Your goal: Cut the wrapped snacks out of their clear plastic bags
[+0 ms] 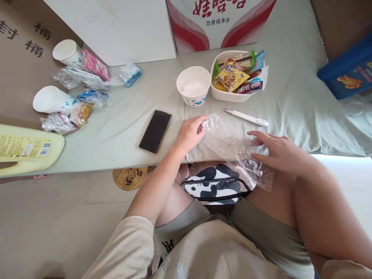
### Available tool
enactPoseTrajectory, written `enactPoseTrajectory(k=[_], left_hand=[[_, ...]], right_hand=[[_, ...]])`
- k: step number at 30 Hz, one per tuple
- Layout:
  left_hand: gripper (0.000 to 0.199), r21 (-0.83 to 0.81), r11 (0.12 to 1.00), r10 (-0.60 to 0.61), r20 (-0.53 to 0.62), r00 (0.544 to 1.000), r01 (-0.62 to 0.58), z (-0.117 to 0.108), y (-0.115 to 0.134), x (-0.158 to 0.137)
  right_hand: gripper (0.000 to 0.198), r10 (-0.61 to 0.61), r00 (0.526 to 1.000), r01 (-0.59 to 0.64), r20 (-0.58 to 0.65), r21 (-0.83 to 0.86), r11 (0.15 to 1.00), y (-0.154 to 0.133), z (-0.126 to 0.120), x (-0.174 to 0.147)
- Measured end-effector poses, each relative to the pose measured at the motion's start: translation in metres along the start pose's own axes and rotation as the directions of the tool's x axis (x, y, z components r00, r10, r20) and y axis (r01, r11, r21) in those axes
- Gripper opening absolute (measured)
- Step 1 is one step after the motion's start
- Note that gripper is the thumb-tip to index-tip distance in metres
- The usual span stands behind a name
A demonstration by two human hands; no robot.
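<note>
A clear plastic bag [229,143] stretches crumpled across the cloth and hangs over its front edge. Its far left end is pinched between the thumb and fingers of my left hand [190,133]. Over the bag's right side, my right hand [276,151] has its fingers apart; whether they touch the film I cannot tell. Just beyond the bag lies a slim white utility knife [247,117]. Behind it stand a white paper bowl [193,91] with blue print and a white tub [232,96] full of wrapped snacks. Left of my left hand lies a dark-screened phone [155,131].
Two paper cups [52,99] and several wrapped packets [93,79] sit at the left, near a pale yellow jug [31,147]. A printed carton [221,27] and a white box [116,31] stand behind. At the right is a blue container [348,69].
</note>
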State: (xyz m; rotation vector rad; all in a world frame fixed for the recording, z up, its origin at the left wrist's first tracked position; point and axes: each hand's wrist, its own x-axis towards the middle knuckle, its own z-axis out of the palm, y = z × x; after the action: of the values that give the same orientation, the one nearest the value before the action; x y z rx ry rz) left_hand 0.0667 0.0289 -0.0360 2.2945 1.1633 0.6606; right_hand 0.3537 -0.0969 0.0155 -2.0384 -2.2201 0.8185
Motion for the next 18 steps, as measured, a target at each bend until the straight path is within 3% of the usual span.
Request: enactPoseTrajectory(k=[4,9,18], left_hand=[[0.031,-0.141,0.99,-0.047,-0.112,0.993,0.031,0.001,-0.003,0.0],[0.03,-0.438,0.882,-0.254,-0.133,0.958,0.173,-0.002,-0.009,0.003],[0.027,-0.495,0.841,-0.396,-0.29,0.871,0.218,-0.02,-0.024,0.006]], right_hand=[[0.051,-0.012,1.0,0.01,0.02,0.069,0.998,-0.001,0.002,0.004],[0.048,0.027,0.999,-0.029,0.019,0.085,0.996,-0.002,0.005,0.009],[0.028,0.055,0.998,-0.052,-0.01,0.181,0.982,0.003,0.002,0.018]])
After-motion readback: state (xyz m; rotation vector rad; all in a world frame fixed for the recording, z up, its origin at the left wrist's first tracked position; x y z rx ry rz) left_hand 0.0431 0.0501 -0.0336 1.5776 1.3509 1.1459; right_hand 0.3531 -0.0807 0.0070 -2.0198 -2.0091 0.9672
